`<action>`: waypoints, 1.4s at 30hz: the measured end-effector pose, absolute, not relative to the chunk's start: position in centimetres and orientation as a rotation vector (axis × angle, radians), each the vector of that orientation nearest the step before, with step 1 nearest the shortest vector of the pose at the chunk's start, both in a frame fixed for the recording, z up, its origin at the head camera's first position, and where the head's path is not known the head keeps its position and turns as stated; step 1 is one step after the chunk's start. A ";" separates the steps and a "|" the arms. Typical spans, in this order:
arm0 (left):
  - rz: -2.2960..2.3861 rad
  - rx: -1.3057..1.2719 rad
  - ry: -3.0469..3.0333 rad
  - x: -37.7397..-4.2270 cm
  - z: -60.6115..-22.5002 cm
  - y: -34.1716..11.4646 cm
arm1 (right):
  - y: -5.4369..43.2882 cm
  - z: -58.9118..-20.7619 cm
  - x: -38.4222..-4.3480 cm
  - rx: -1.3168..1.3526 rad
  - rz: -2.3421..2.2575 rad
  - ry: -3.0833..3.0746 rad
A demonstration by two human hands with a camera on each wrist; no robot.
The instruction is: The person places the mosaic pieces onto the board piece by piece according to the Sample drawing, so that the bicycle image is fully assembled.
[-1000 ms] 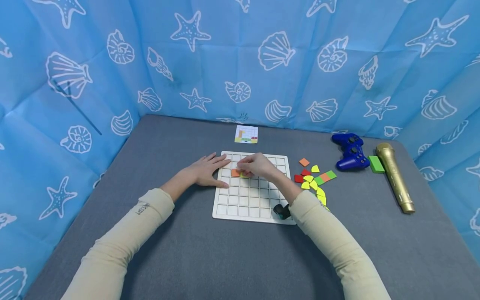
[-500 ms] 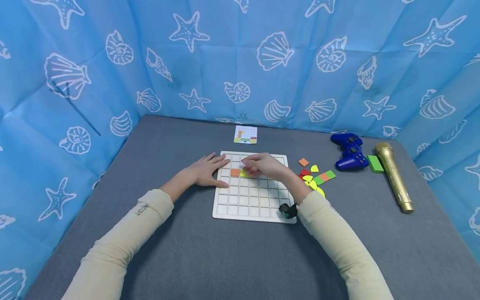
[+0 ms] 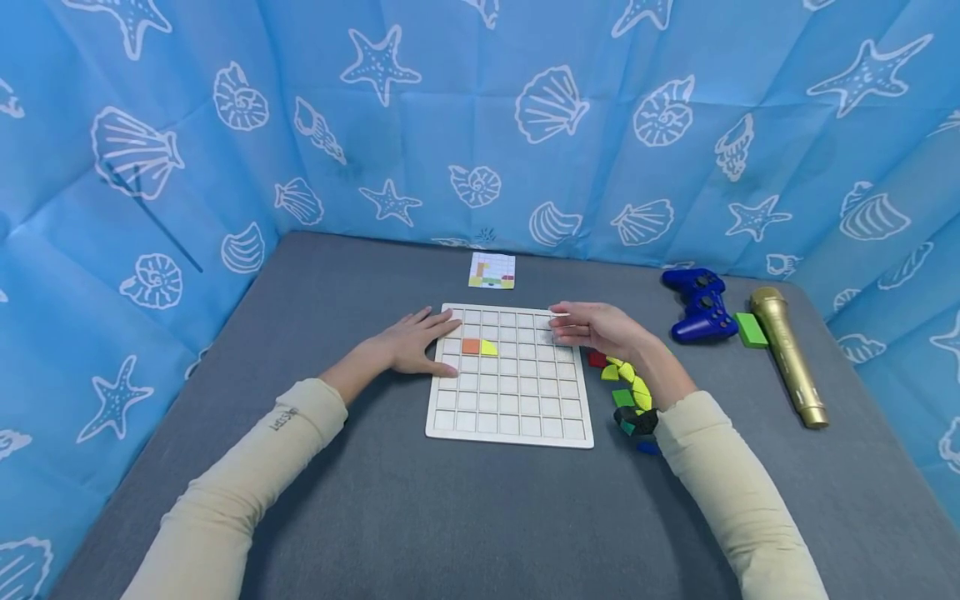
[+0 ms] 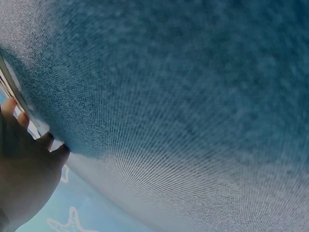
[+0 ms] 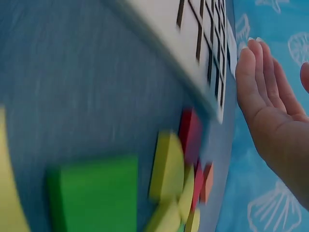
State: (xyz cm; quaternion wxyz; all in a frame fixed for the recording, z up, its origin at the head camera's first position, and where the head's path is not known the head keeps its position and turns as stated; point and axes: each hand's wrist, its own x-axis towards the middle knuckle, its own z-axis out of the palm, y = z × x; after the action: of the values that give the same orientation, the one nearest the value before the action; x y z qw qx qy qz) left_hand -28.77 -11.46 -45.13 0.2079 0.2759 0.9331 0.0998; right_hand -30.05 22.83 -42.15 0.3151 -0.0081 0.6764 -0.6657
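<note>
Left hand (image 3: pixel 411 343): fingers straight and fanned apart, thumb set wide of them. The fingertips and thumb rest across the left border of the white grid board (image 3: pixel 508 404); the hand lies flat, without any grasp. The left wrist view shows the fingers at the board's edge, partly cut off.

Right hand (image 3: pixel 603 329): released. The fingers are extended and close together, slightly bent in the head view, and hold nothing; the thumb stands apart from them in the right wrist view. The hand is raised near the board's upper right corner.

Board: located on the grey table (image 3: pixel 360 500), in front of the person. An orange square tile (image 3: pixel 470 346) and a yellow tile (image 3: pixel 489 347) occupy adjoining cells in its upper left part.

Loose pieces: grouped just beside the board's right edge, partly hidden by the right arm. Visible are yellow pieces (image 3: pixel 641 393), a red piece (image 3: pixel 597 358) and a green square (image 3: pixel 622 398).
</note>
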 end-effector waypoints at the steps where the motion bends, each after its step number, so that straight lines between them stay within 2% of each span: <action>1: 0.280 0.768 2.597 -28.8 -45.1 -11.5 | 23.4 -42.2 -30.1 -0.016 -1.760 1.793; 16: 0.298 0.784 2.598 -28.7 -45.1 -11.6 | 28.9 -43.0 -31.1 0.120 -1.957 1.930; 25: 0.276 0.791 2.610 -28.8 -45.6 -11.7 | 30.2 -43.9 -31.9 0.097 -1.754 2.088; 32: 0.295 0.801 2.613 -28.6 -45.3 -11.5 | 31.0 -44.6 -32.6 0.000 -1.474 2.336; 42: 0.280 0.775 2.606 -28.6 -45.1 -11.5 | 31.1 -44.9 -32.7 -0.272 -1.207 2.524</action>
State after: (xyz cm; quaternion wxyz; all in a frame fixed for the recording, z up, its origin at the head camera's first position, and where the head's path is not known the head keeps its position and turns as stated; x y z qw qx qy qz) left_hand -28.57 -11.47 -45.06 0.2028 0.2778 0.9336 0.1004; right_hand -32.66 31.05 -44.94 0.1646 -0.0956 0.8856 -0.4237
